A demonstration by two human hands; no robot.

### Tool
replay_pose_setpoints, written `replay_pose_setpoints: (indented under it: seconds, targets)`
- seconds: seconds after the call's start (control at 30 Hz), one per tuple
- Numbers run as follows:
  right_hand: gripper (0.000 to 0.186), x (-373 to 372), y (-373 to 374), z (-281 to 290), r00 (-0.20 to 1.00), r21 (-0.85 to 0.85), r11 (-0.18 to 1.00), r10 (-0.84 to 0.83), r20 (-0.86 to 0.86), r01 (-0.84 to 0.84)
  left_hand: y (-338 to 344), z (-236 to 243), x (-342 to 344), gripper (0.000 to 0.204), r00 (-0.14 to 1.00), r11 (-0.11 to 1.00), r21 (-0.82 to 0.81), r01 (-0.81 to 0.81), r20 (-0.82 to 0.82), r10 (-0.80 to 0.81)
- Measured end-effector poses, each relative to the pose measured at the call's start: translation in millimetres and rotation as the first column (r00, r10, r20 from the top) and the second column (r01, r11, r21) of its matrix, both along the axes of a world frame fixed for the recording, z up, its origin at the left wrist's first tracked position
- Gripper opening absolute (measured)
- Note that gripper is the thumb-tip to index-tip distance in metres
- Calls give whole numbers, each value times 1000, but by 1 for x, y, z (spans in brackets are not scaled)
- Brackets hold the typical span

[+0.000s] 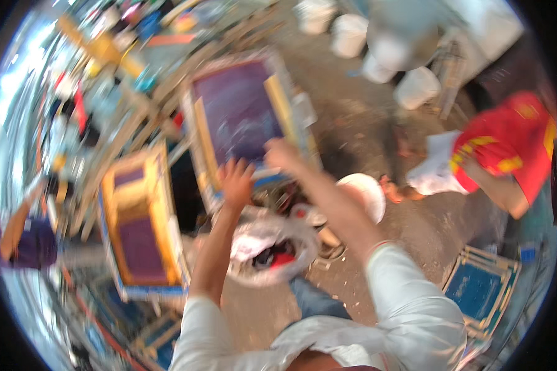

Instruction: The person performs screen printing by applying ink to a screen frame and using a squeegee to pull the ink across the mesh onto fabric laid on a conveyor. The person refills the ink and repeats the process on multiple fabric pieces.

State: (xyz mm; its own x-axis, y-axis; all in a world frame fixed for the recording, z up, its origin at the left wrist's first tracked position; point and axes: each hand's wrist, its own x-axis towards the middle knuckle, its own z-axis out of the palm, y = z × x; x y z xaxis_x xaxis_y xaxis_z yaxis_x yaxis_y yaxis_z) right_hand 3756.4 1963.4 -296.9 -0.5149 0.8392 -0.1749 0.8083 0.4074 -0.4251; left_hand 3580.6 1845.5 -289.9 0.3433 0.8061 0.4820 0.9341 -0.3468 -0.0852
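Here left hand (236, 179) fingers spread, touching purple screen frame (241, 114).

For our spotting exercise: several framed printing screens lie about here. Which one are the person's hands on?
The purple screen straight ahead: the left hand and right hand meet its near edge. The yellow-framed screen and blue screen lie untouched.
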Motion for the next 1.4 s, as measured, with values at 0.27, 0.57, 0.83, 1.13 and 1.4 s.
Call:
replay_pose_setpoints:
  seconds: [0.27,0.57,0.83,1.13,1.4]
  targets:
    - [40,-27,-103,106,993,95,990,103,59,-108,-73,-39,44,55,978,983,-7,-185,93,185]
    - [36,-70,-94,82,986,-132,991,-4,168,27,-154,6,19,48,917,963,-187,-194,315,245]
    - [40,-77,-183,78,960,-6,1000,-17,280,20,-545,-195,-65,52,709,194,-976,-102,66,702]
    - [40,-83,-280,109,960,64,998,-37,277,20,-835,-207,-85,41,-132,142,-987,73,131,982]
    - [30,-59,-280,79,987,251,967,-73,142,36,-965,-266,-62,38,-352,269,-950,157,201,914]
